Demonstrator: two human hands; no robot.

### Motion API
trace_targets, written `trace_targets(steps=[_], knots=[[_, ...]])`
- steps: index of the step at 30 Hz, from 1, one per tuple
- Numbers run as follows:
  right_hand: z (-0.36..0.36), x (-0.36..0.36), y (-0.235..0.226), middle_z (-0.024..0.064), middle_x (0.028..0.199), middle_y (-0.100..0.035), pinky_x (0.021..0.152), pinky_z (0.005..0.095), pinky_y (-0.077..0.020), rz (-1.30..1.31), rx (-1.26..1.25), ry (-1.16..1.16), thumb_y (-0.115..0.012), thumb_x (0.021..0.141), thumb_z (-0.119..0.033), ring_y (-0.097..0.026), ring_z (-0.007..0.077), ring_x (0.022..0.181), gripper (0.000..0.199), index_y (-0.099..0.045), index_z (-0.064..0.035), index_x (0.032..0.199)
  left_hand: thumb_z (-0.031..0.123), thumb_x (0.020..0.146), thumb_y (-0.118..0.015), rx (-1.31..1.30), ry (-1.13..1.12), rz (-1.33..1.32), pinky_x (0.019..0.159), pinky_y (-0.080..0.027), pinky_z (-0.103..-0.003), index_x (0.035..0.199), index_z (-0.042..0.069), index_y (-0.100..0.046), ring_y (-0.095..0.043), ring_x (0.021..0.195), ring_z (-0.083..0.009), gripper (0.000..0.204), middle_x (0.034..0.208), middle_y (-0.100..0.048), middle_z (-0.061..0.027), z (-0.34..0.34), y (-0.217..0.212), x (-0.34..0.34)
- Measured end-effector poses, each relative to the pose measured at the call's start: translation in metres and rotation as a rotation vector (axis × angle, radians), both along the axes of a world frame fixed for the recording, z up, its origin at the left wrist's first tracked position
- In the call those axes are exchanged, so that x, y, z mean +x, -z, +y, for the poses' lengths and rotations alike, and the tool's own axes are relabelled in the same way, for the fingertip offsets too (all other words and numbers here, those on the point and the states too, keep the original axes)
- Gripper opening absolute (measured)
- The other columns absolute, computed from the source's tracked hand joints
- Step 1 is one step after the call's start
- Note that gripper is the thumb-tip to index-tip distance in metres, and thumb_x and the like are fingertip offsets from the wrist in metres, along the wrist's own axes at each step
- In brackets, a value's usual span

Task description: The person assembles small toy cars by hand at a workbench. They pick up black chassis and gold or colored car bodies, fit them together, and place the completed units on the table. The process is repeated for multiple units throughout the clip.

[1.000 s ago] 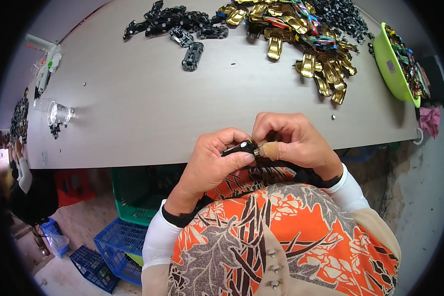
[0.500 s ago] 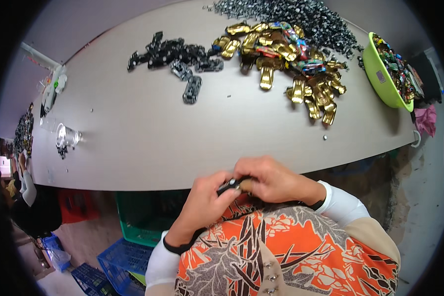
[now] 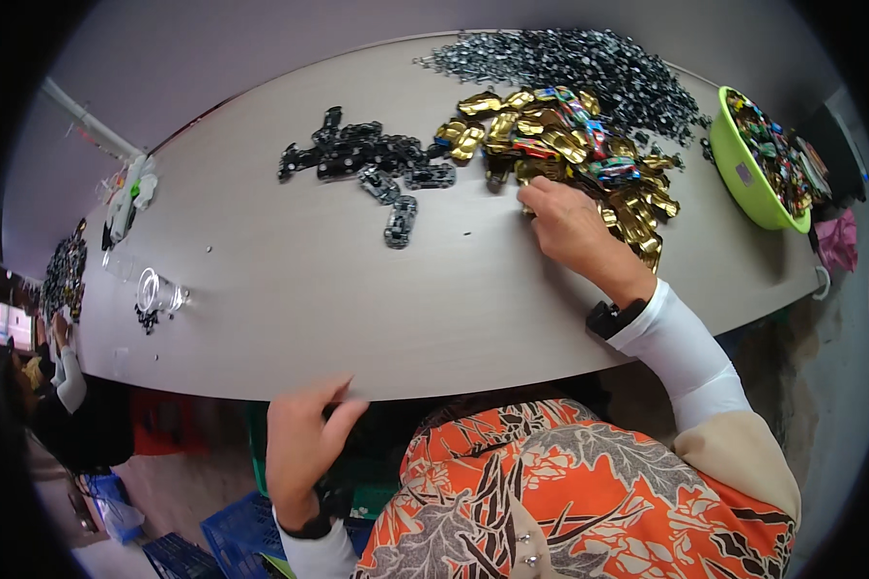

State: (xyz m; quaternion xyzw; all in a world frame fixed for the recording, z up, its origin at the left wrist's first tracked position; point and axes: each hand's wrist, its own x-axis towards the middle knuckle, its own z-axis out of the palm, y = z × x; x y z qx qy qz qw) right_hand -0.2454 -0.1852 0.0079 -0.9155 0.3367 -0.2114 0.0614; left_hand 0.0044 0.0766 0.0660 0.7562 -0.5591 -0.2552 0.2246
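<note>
My right hand (image 3: pixel 572 232) reaches over the table to the near edge of a pile of shiny gold toy car bodies (image 3: pixel 637 217). Its fingers are bent and pressed together on one gold toy car body (image 3: pixel 539 170), which they partly hide. Short of the table's front edge is my left hand (image 3: pixel 304 434), slightly smeared by motion, thumb and fingers apart with nothing between them. Left of the gold pile lies a heap of black toy car parts (image 3: pixel 357 154), and a grey-black toy car part (image 3: pixel 401 222) lies at its near side.
Small dark and silvery parts (image 3: pixel 579 72) spread along the back. A green basin (image 3: pixel 739 179) of colourful toy cars stands at the right edge. At left, a clear cup (image 3: pixel 154 289) lies beside tiny black pieces. Blue crates (image 3: pixel 232 531) stand below; another person (image 3: pixel 72 386) sits far left.
My hands have parted. The right has gone forward to the gold pile; the left has moved left and opened. The small dark piece they held together is no longer in sight.
</note>
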Motion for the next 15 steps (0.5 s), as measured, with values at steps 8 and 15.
trace_targets(steps=[8, 15], knots=[[0.042, 0.008, -0.028, 0.001, 0.07, -0.057, 0.051, 0.0226, -0.0403, -0.716, 1.348, -0.125, -0.062, 0.074, -0.001, -0.053, 0.0075, 0.061, 0.013, -0.059, 0.001, 0.087, 0.022, 0.076, -0.065, -0.222, -0.021, -0.302, 0.074, -0.049, -0.039, 0.097, 0.0, -0.064, -0.062, 0.083, -0.033, 0.03, 0.091, -0.065, -0.0188, -0.149, 0.036, -0.004], [0.048, -0.019, 0.009, 0.0053, 0.073, -0.06, 0.056, 0.0269, -0.0443, -0.488, 0.902, 0.141, -0.064, 0.071, -0.001, -0.058, 0.0151, 0.064, 0.014, -0.059, 0.0007, 0.084, 0.015, 0.068, -0.066, -0.182, -0.065, -0.434, 0.076, -0.047, -0.042, 0.086, 0.001, -0.059, -0.058, 0.089, -0.0345, 0.024, 0.091, -0.061, -0.0169, -0.17, 0.053, -0.021]])
